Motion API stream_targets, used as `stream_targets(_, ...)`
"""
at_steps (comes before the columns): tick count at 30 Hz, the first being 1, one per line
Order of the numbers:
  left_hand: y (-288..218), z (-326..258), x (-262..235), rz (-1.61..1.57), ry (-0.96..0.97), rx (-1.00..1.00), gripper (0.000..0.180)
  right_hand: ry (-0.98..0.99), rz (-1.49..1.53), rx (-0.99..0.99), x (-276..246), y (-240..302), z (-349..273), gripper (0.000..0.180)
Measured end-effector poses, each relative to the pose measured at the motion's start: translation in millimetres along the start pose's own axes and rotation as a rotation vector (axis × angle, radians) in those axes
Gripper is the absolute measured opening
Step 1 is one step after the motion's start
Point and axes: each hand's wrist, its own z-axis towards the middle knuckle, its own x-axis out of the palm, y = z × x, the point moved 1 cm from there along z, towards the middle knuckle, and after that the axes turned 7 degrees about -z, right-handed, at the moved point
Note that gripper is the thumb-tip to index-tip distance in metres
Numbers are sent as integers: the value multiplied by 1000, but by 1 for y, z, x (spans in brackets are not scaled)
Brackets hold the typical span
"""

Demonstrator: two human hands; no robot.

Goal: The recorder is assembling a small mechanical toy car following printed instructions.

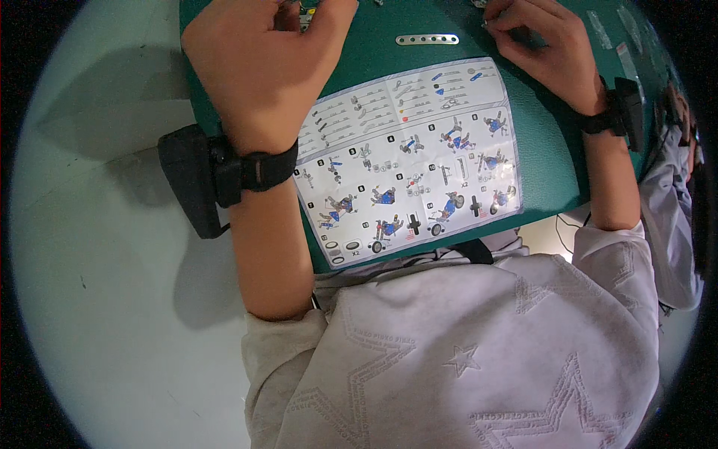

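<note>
My left hand (269, 56) is at the top left over the green table, its fingers curled downward and partly cut off by the upper edge. Small yellow and metallic bits (307, 16) show between its thumb and fingers; their kind is unclear. At the top right, my right hand (542, 36) has thumb and forefinger pinched at a tiny shiny piece, too small to name. Between the hands lies a flat silver metal strip with a row of holes (427, 40). A white printed instruction sheet (430, 142) with assembly drawings is spread below the strip.
The green tabletop (553, 168) has its near edge just in front of my body. Clear plastic wrappers (628, 30) lie at the far right. Grey cloth (673, 217) hangs beyond my right arm. A pale surface (105, 224) borders the table on the left.
</note>
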Motion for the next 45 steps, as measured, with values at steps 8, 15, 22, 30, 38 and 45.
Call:
stream_targets(8,-3,1,-2,95,17,98,11,12,9,21,1,2,0,16)
stream_targets(15,14,-12,-4,81,-98,131,11,56,54,42,0,7,3,16)
stream_targets(22,16,-16,-5,64,-98,161,10,76,69,48,2,10,3,15)
stream_targets(30,18,-19,-4,84,-83,112,10,47,175,83,6,10,1,14)
stream_targets(38,5,-19,-6,57,-4,49,11,32,59,42,5,12,0,12)
stream_targets(45,4,-17,-3,91,30,56,11,111,56,143,1,9,2,12)
